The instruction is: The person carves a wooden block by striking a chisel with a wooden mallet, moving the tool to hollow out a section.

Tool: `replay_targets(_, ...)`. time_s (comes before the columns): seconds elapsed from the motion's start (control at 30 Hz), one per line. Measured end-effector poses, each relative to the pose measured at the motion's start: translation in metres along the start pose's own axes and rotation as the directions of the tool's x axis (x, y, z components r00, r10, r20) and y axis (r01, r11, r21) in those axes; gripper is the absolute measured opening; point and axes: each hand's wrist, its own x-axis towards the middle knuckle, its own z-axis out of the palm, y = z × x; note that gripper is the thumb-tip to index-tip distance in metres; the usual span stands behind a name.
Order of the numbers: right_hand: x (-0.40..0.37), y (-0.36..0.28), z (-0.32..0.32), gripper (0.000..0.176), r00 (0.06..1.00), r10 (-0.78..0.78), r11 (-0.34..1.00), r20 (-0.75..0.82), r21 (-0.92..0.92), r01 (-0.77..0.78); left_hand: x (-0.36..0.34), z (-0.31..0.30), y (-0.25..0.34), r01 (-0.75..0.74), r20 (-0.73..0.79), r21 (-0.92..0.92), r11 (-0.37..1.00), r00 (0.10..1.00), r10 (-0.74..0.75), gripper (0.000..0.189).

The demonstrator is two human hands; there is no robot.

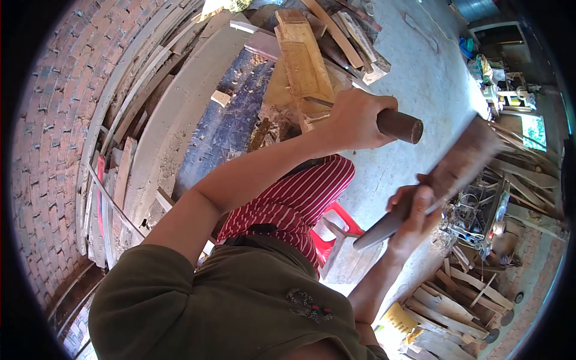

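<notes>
My left hand [360, 120] is closed around a thick round dark wooden handle [402, 126], whose end sticks out to the right. A thin dark strip [318, 101] shows on its other side; whether it joins the handle is unclear. Lower and to the right, my right hand [414, 219] grips a long flat brown wooden piece [465, 159], tilted up to the right and blurred at its far end. A grey tapered part [384, 228] extends down-left from the same hand; I cannot tell whether it is one with the wooden piece. The hands are apart.
A yellowish plank [303, 60] leans over a blue-grey board [222, 132] with wood chips. A small wood block [221, 98] lies there. Near my striped trousers are a red stool [342, 216] and a wooden stand [351, 258]. Scrap wood [447, 303] lies lower right; brick wall [54, 162] left.
</notes>
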Motion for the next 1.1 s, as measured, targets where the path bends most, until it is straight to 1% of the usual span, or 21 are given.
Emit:
replay_targets(0.07,0.001,-0.019,0.007,0.050,0.993,-0.049,0.988,-0.107,0.140,0.064,-0.003,-0.002,0.001,0.010,0.003,-0.018,1.000,1.000,-0.010,0.028)
replay_targets(0.13,0.001,-0.019,0.014,0.051,0.991,-0.067,0.982,-0.114,0.170,0.086,-0.003,-0.004,0.001,0.011,0.000,-0.039,0.999,1.000,-0.011,0.027)
replay_targets(0.2,0.000,-0.009,0.023,0.044,0.999,0.041,0.964,0.009,-0.264,-0.037,-0.007,-0.002,0.002,-0.016,-0.026,-0.005,1.000,1.000,0.016,0.024)
replay_targets(0.23,0.003,-0.019,0.019,0.044,0.988,0.089,0.949,0.124,-0.313,-0.047,-0.009,0.001,0.002,-0.019,-0.026,-0.009,1.000,0.999,0.019,0.024)
replay_targets(0.27,0.007,-0.015,0.013,0.044,0.988,0.080,0.949,0.134,-0.312,-0.035,-0.010,0.002,0.000,-0.021,-0.014,-0.011,1.000,1.000,0.020,0.024)
replay_targets(0.33,0.005,-0.007,0.010,0.044,0.995,-0.098,0.980,-0.003,-0.177,0.096,-0.015,-0.001,-0.004,0.007,-0.004,-0.004,1.000,1.000,-0.008,0.023)
replay_targets(0.4,0.001,-0.017,0.010,0.043,0.985,-0.159,0.987,-0.070,-0.038,0.156,-0.018,-0.002,-0.006,-0.010,0.008,-0.042,0.999,1.000,0.011,0.024)
replay_targets(0.47,0.002,0.006,-0.001,0.039,0.985,-0.166,0.982,0.045,-0.079,0.169,-0.017,-0.002,-0.004,-0.002,-0.004,-0.045,0.999,1.000,0.002,0.025)
replay_targets(0.5,-0.003,-0.005,0.021,0.035,0.988,0.106,0.946,-0.109,-0.295,-0.134,-0.016,-0.001,-0.003,0.010,-0.022,-0.042,0.999,1.000,-0.011,0.025)
replay_targets(0.53,0.004,-0.016,0.019,0.061,0.970,0.218,0.952,0.105,-0.241,-0.187,-0.017,-0.001,-0.002,0.003,-0.023,-0.049,0.999,1.000,-0.004,0.025)
replay_targets(0.6,0.001,-0.009,0.013,0.061,0.991,0.128,0.962,0.049,-0.251,-0.112,-0.015,-0.006,-0.009,0.023,-0.028,-0.036,0.999,0.999,-0.024,0.026)
replay_targets(0.63,-0.001,0.000,0.010,0.058,1.000,0.012,0.978,-0.004,-0.209,-0.013,-0.016,-0.005,-0.010,0.054,-0.025,-0.017,0.998,0.998,-0.055,0.026)
replay_targets(0.67,-0.001,0.009,0.003,0.040,0.991,-0.125,0.980,0.038,-0.151,0.130,-0.021,-0.006,-0.011,0.079,-0.020,-0.013,0.997,0.997,-0.079,0.026)
replay_targets(0.73,-0.005,-0.009,0.014,0.040,0.994,-0.106,0.994,0.034,0.036,0.105,-0.016,-0.008,-0.010,0.050,-0.033,-0.085,0.995,0.998,-0.053,0.026)
replay_targets(0.8,-0.004,0.003,0.025,0.038,0.998,0.059,0.980,0.018,-0.192,-0.054,-0.015,-0.006,-0.009,0.052,-0.041,-0.077,0.996,0.998,-0.055,0.024)
replay_targets(0.83,-0.001,-0.007,0.029,0.037,0.992,0.058,0.973,0.110,-0.228,-0.031,-0.015,-0.004,-0.009,0.060,-0.049,-0.055,0.997,0.997,-0.063,0.023)
replay_targets(0.87,0.002,-0.009,0.028,0.037,0.993,0.041,0.974,0.112,-0.227,-0.015,-0.012,0.000,-0.011,0.046,-0.059,-0.055,0.997,0.997,-0.049,0.023)
replay_targets(0.93,0.003,-0.007,0.021,0.047,0.986,0.150,0.980,0.068,-0.145,-0.139,-0.015,0.001,-0.013,-0.006,-0.030,-0.002,1.000,1.000,0.006,0.023)
replay_targets(1.0,0.002,0.007,0.015,0.045,0.985,0.149,0.987,0.090,-0.070,-0.143,-0.015,0.000,-0.012,0.007,-0.036,-0.014,1.000,0.999,-0.008,0.025)
replay_targets(1.07,0.000,0.017,0.011,0.045,0.973,0.229,0.973,0.034,-0.011,-0.229,-0.009,-0.001,-0.008,0.020,-0.057,-0.026,0.999,0.998,-0.021,0.027)
replay_targets(1.1,-0.002,0.022,0.008,0.044,0.969,0.245,0.968,0.026,-0.054,-0.244,-0.006,-0.002,-0.006,-0.013,-0.135,-0.040,0.999,0.991,0.008,0.025)
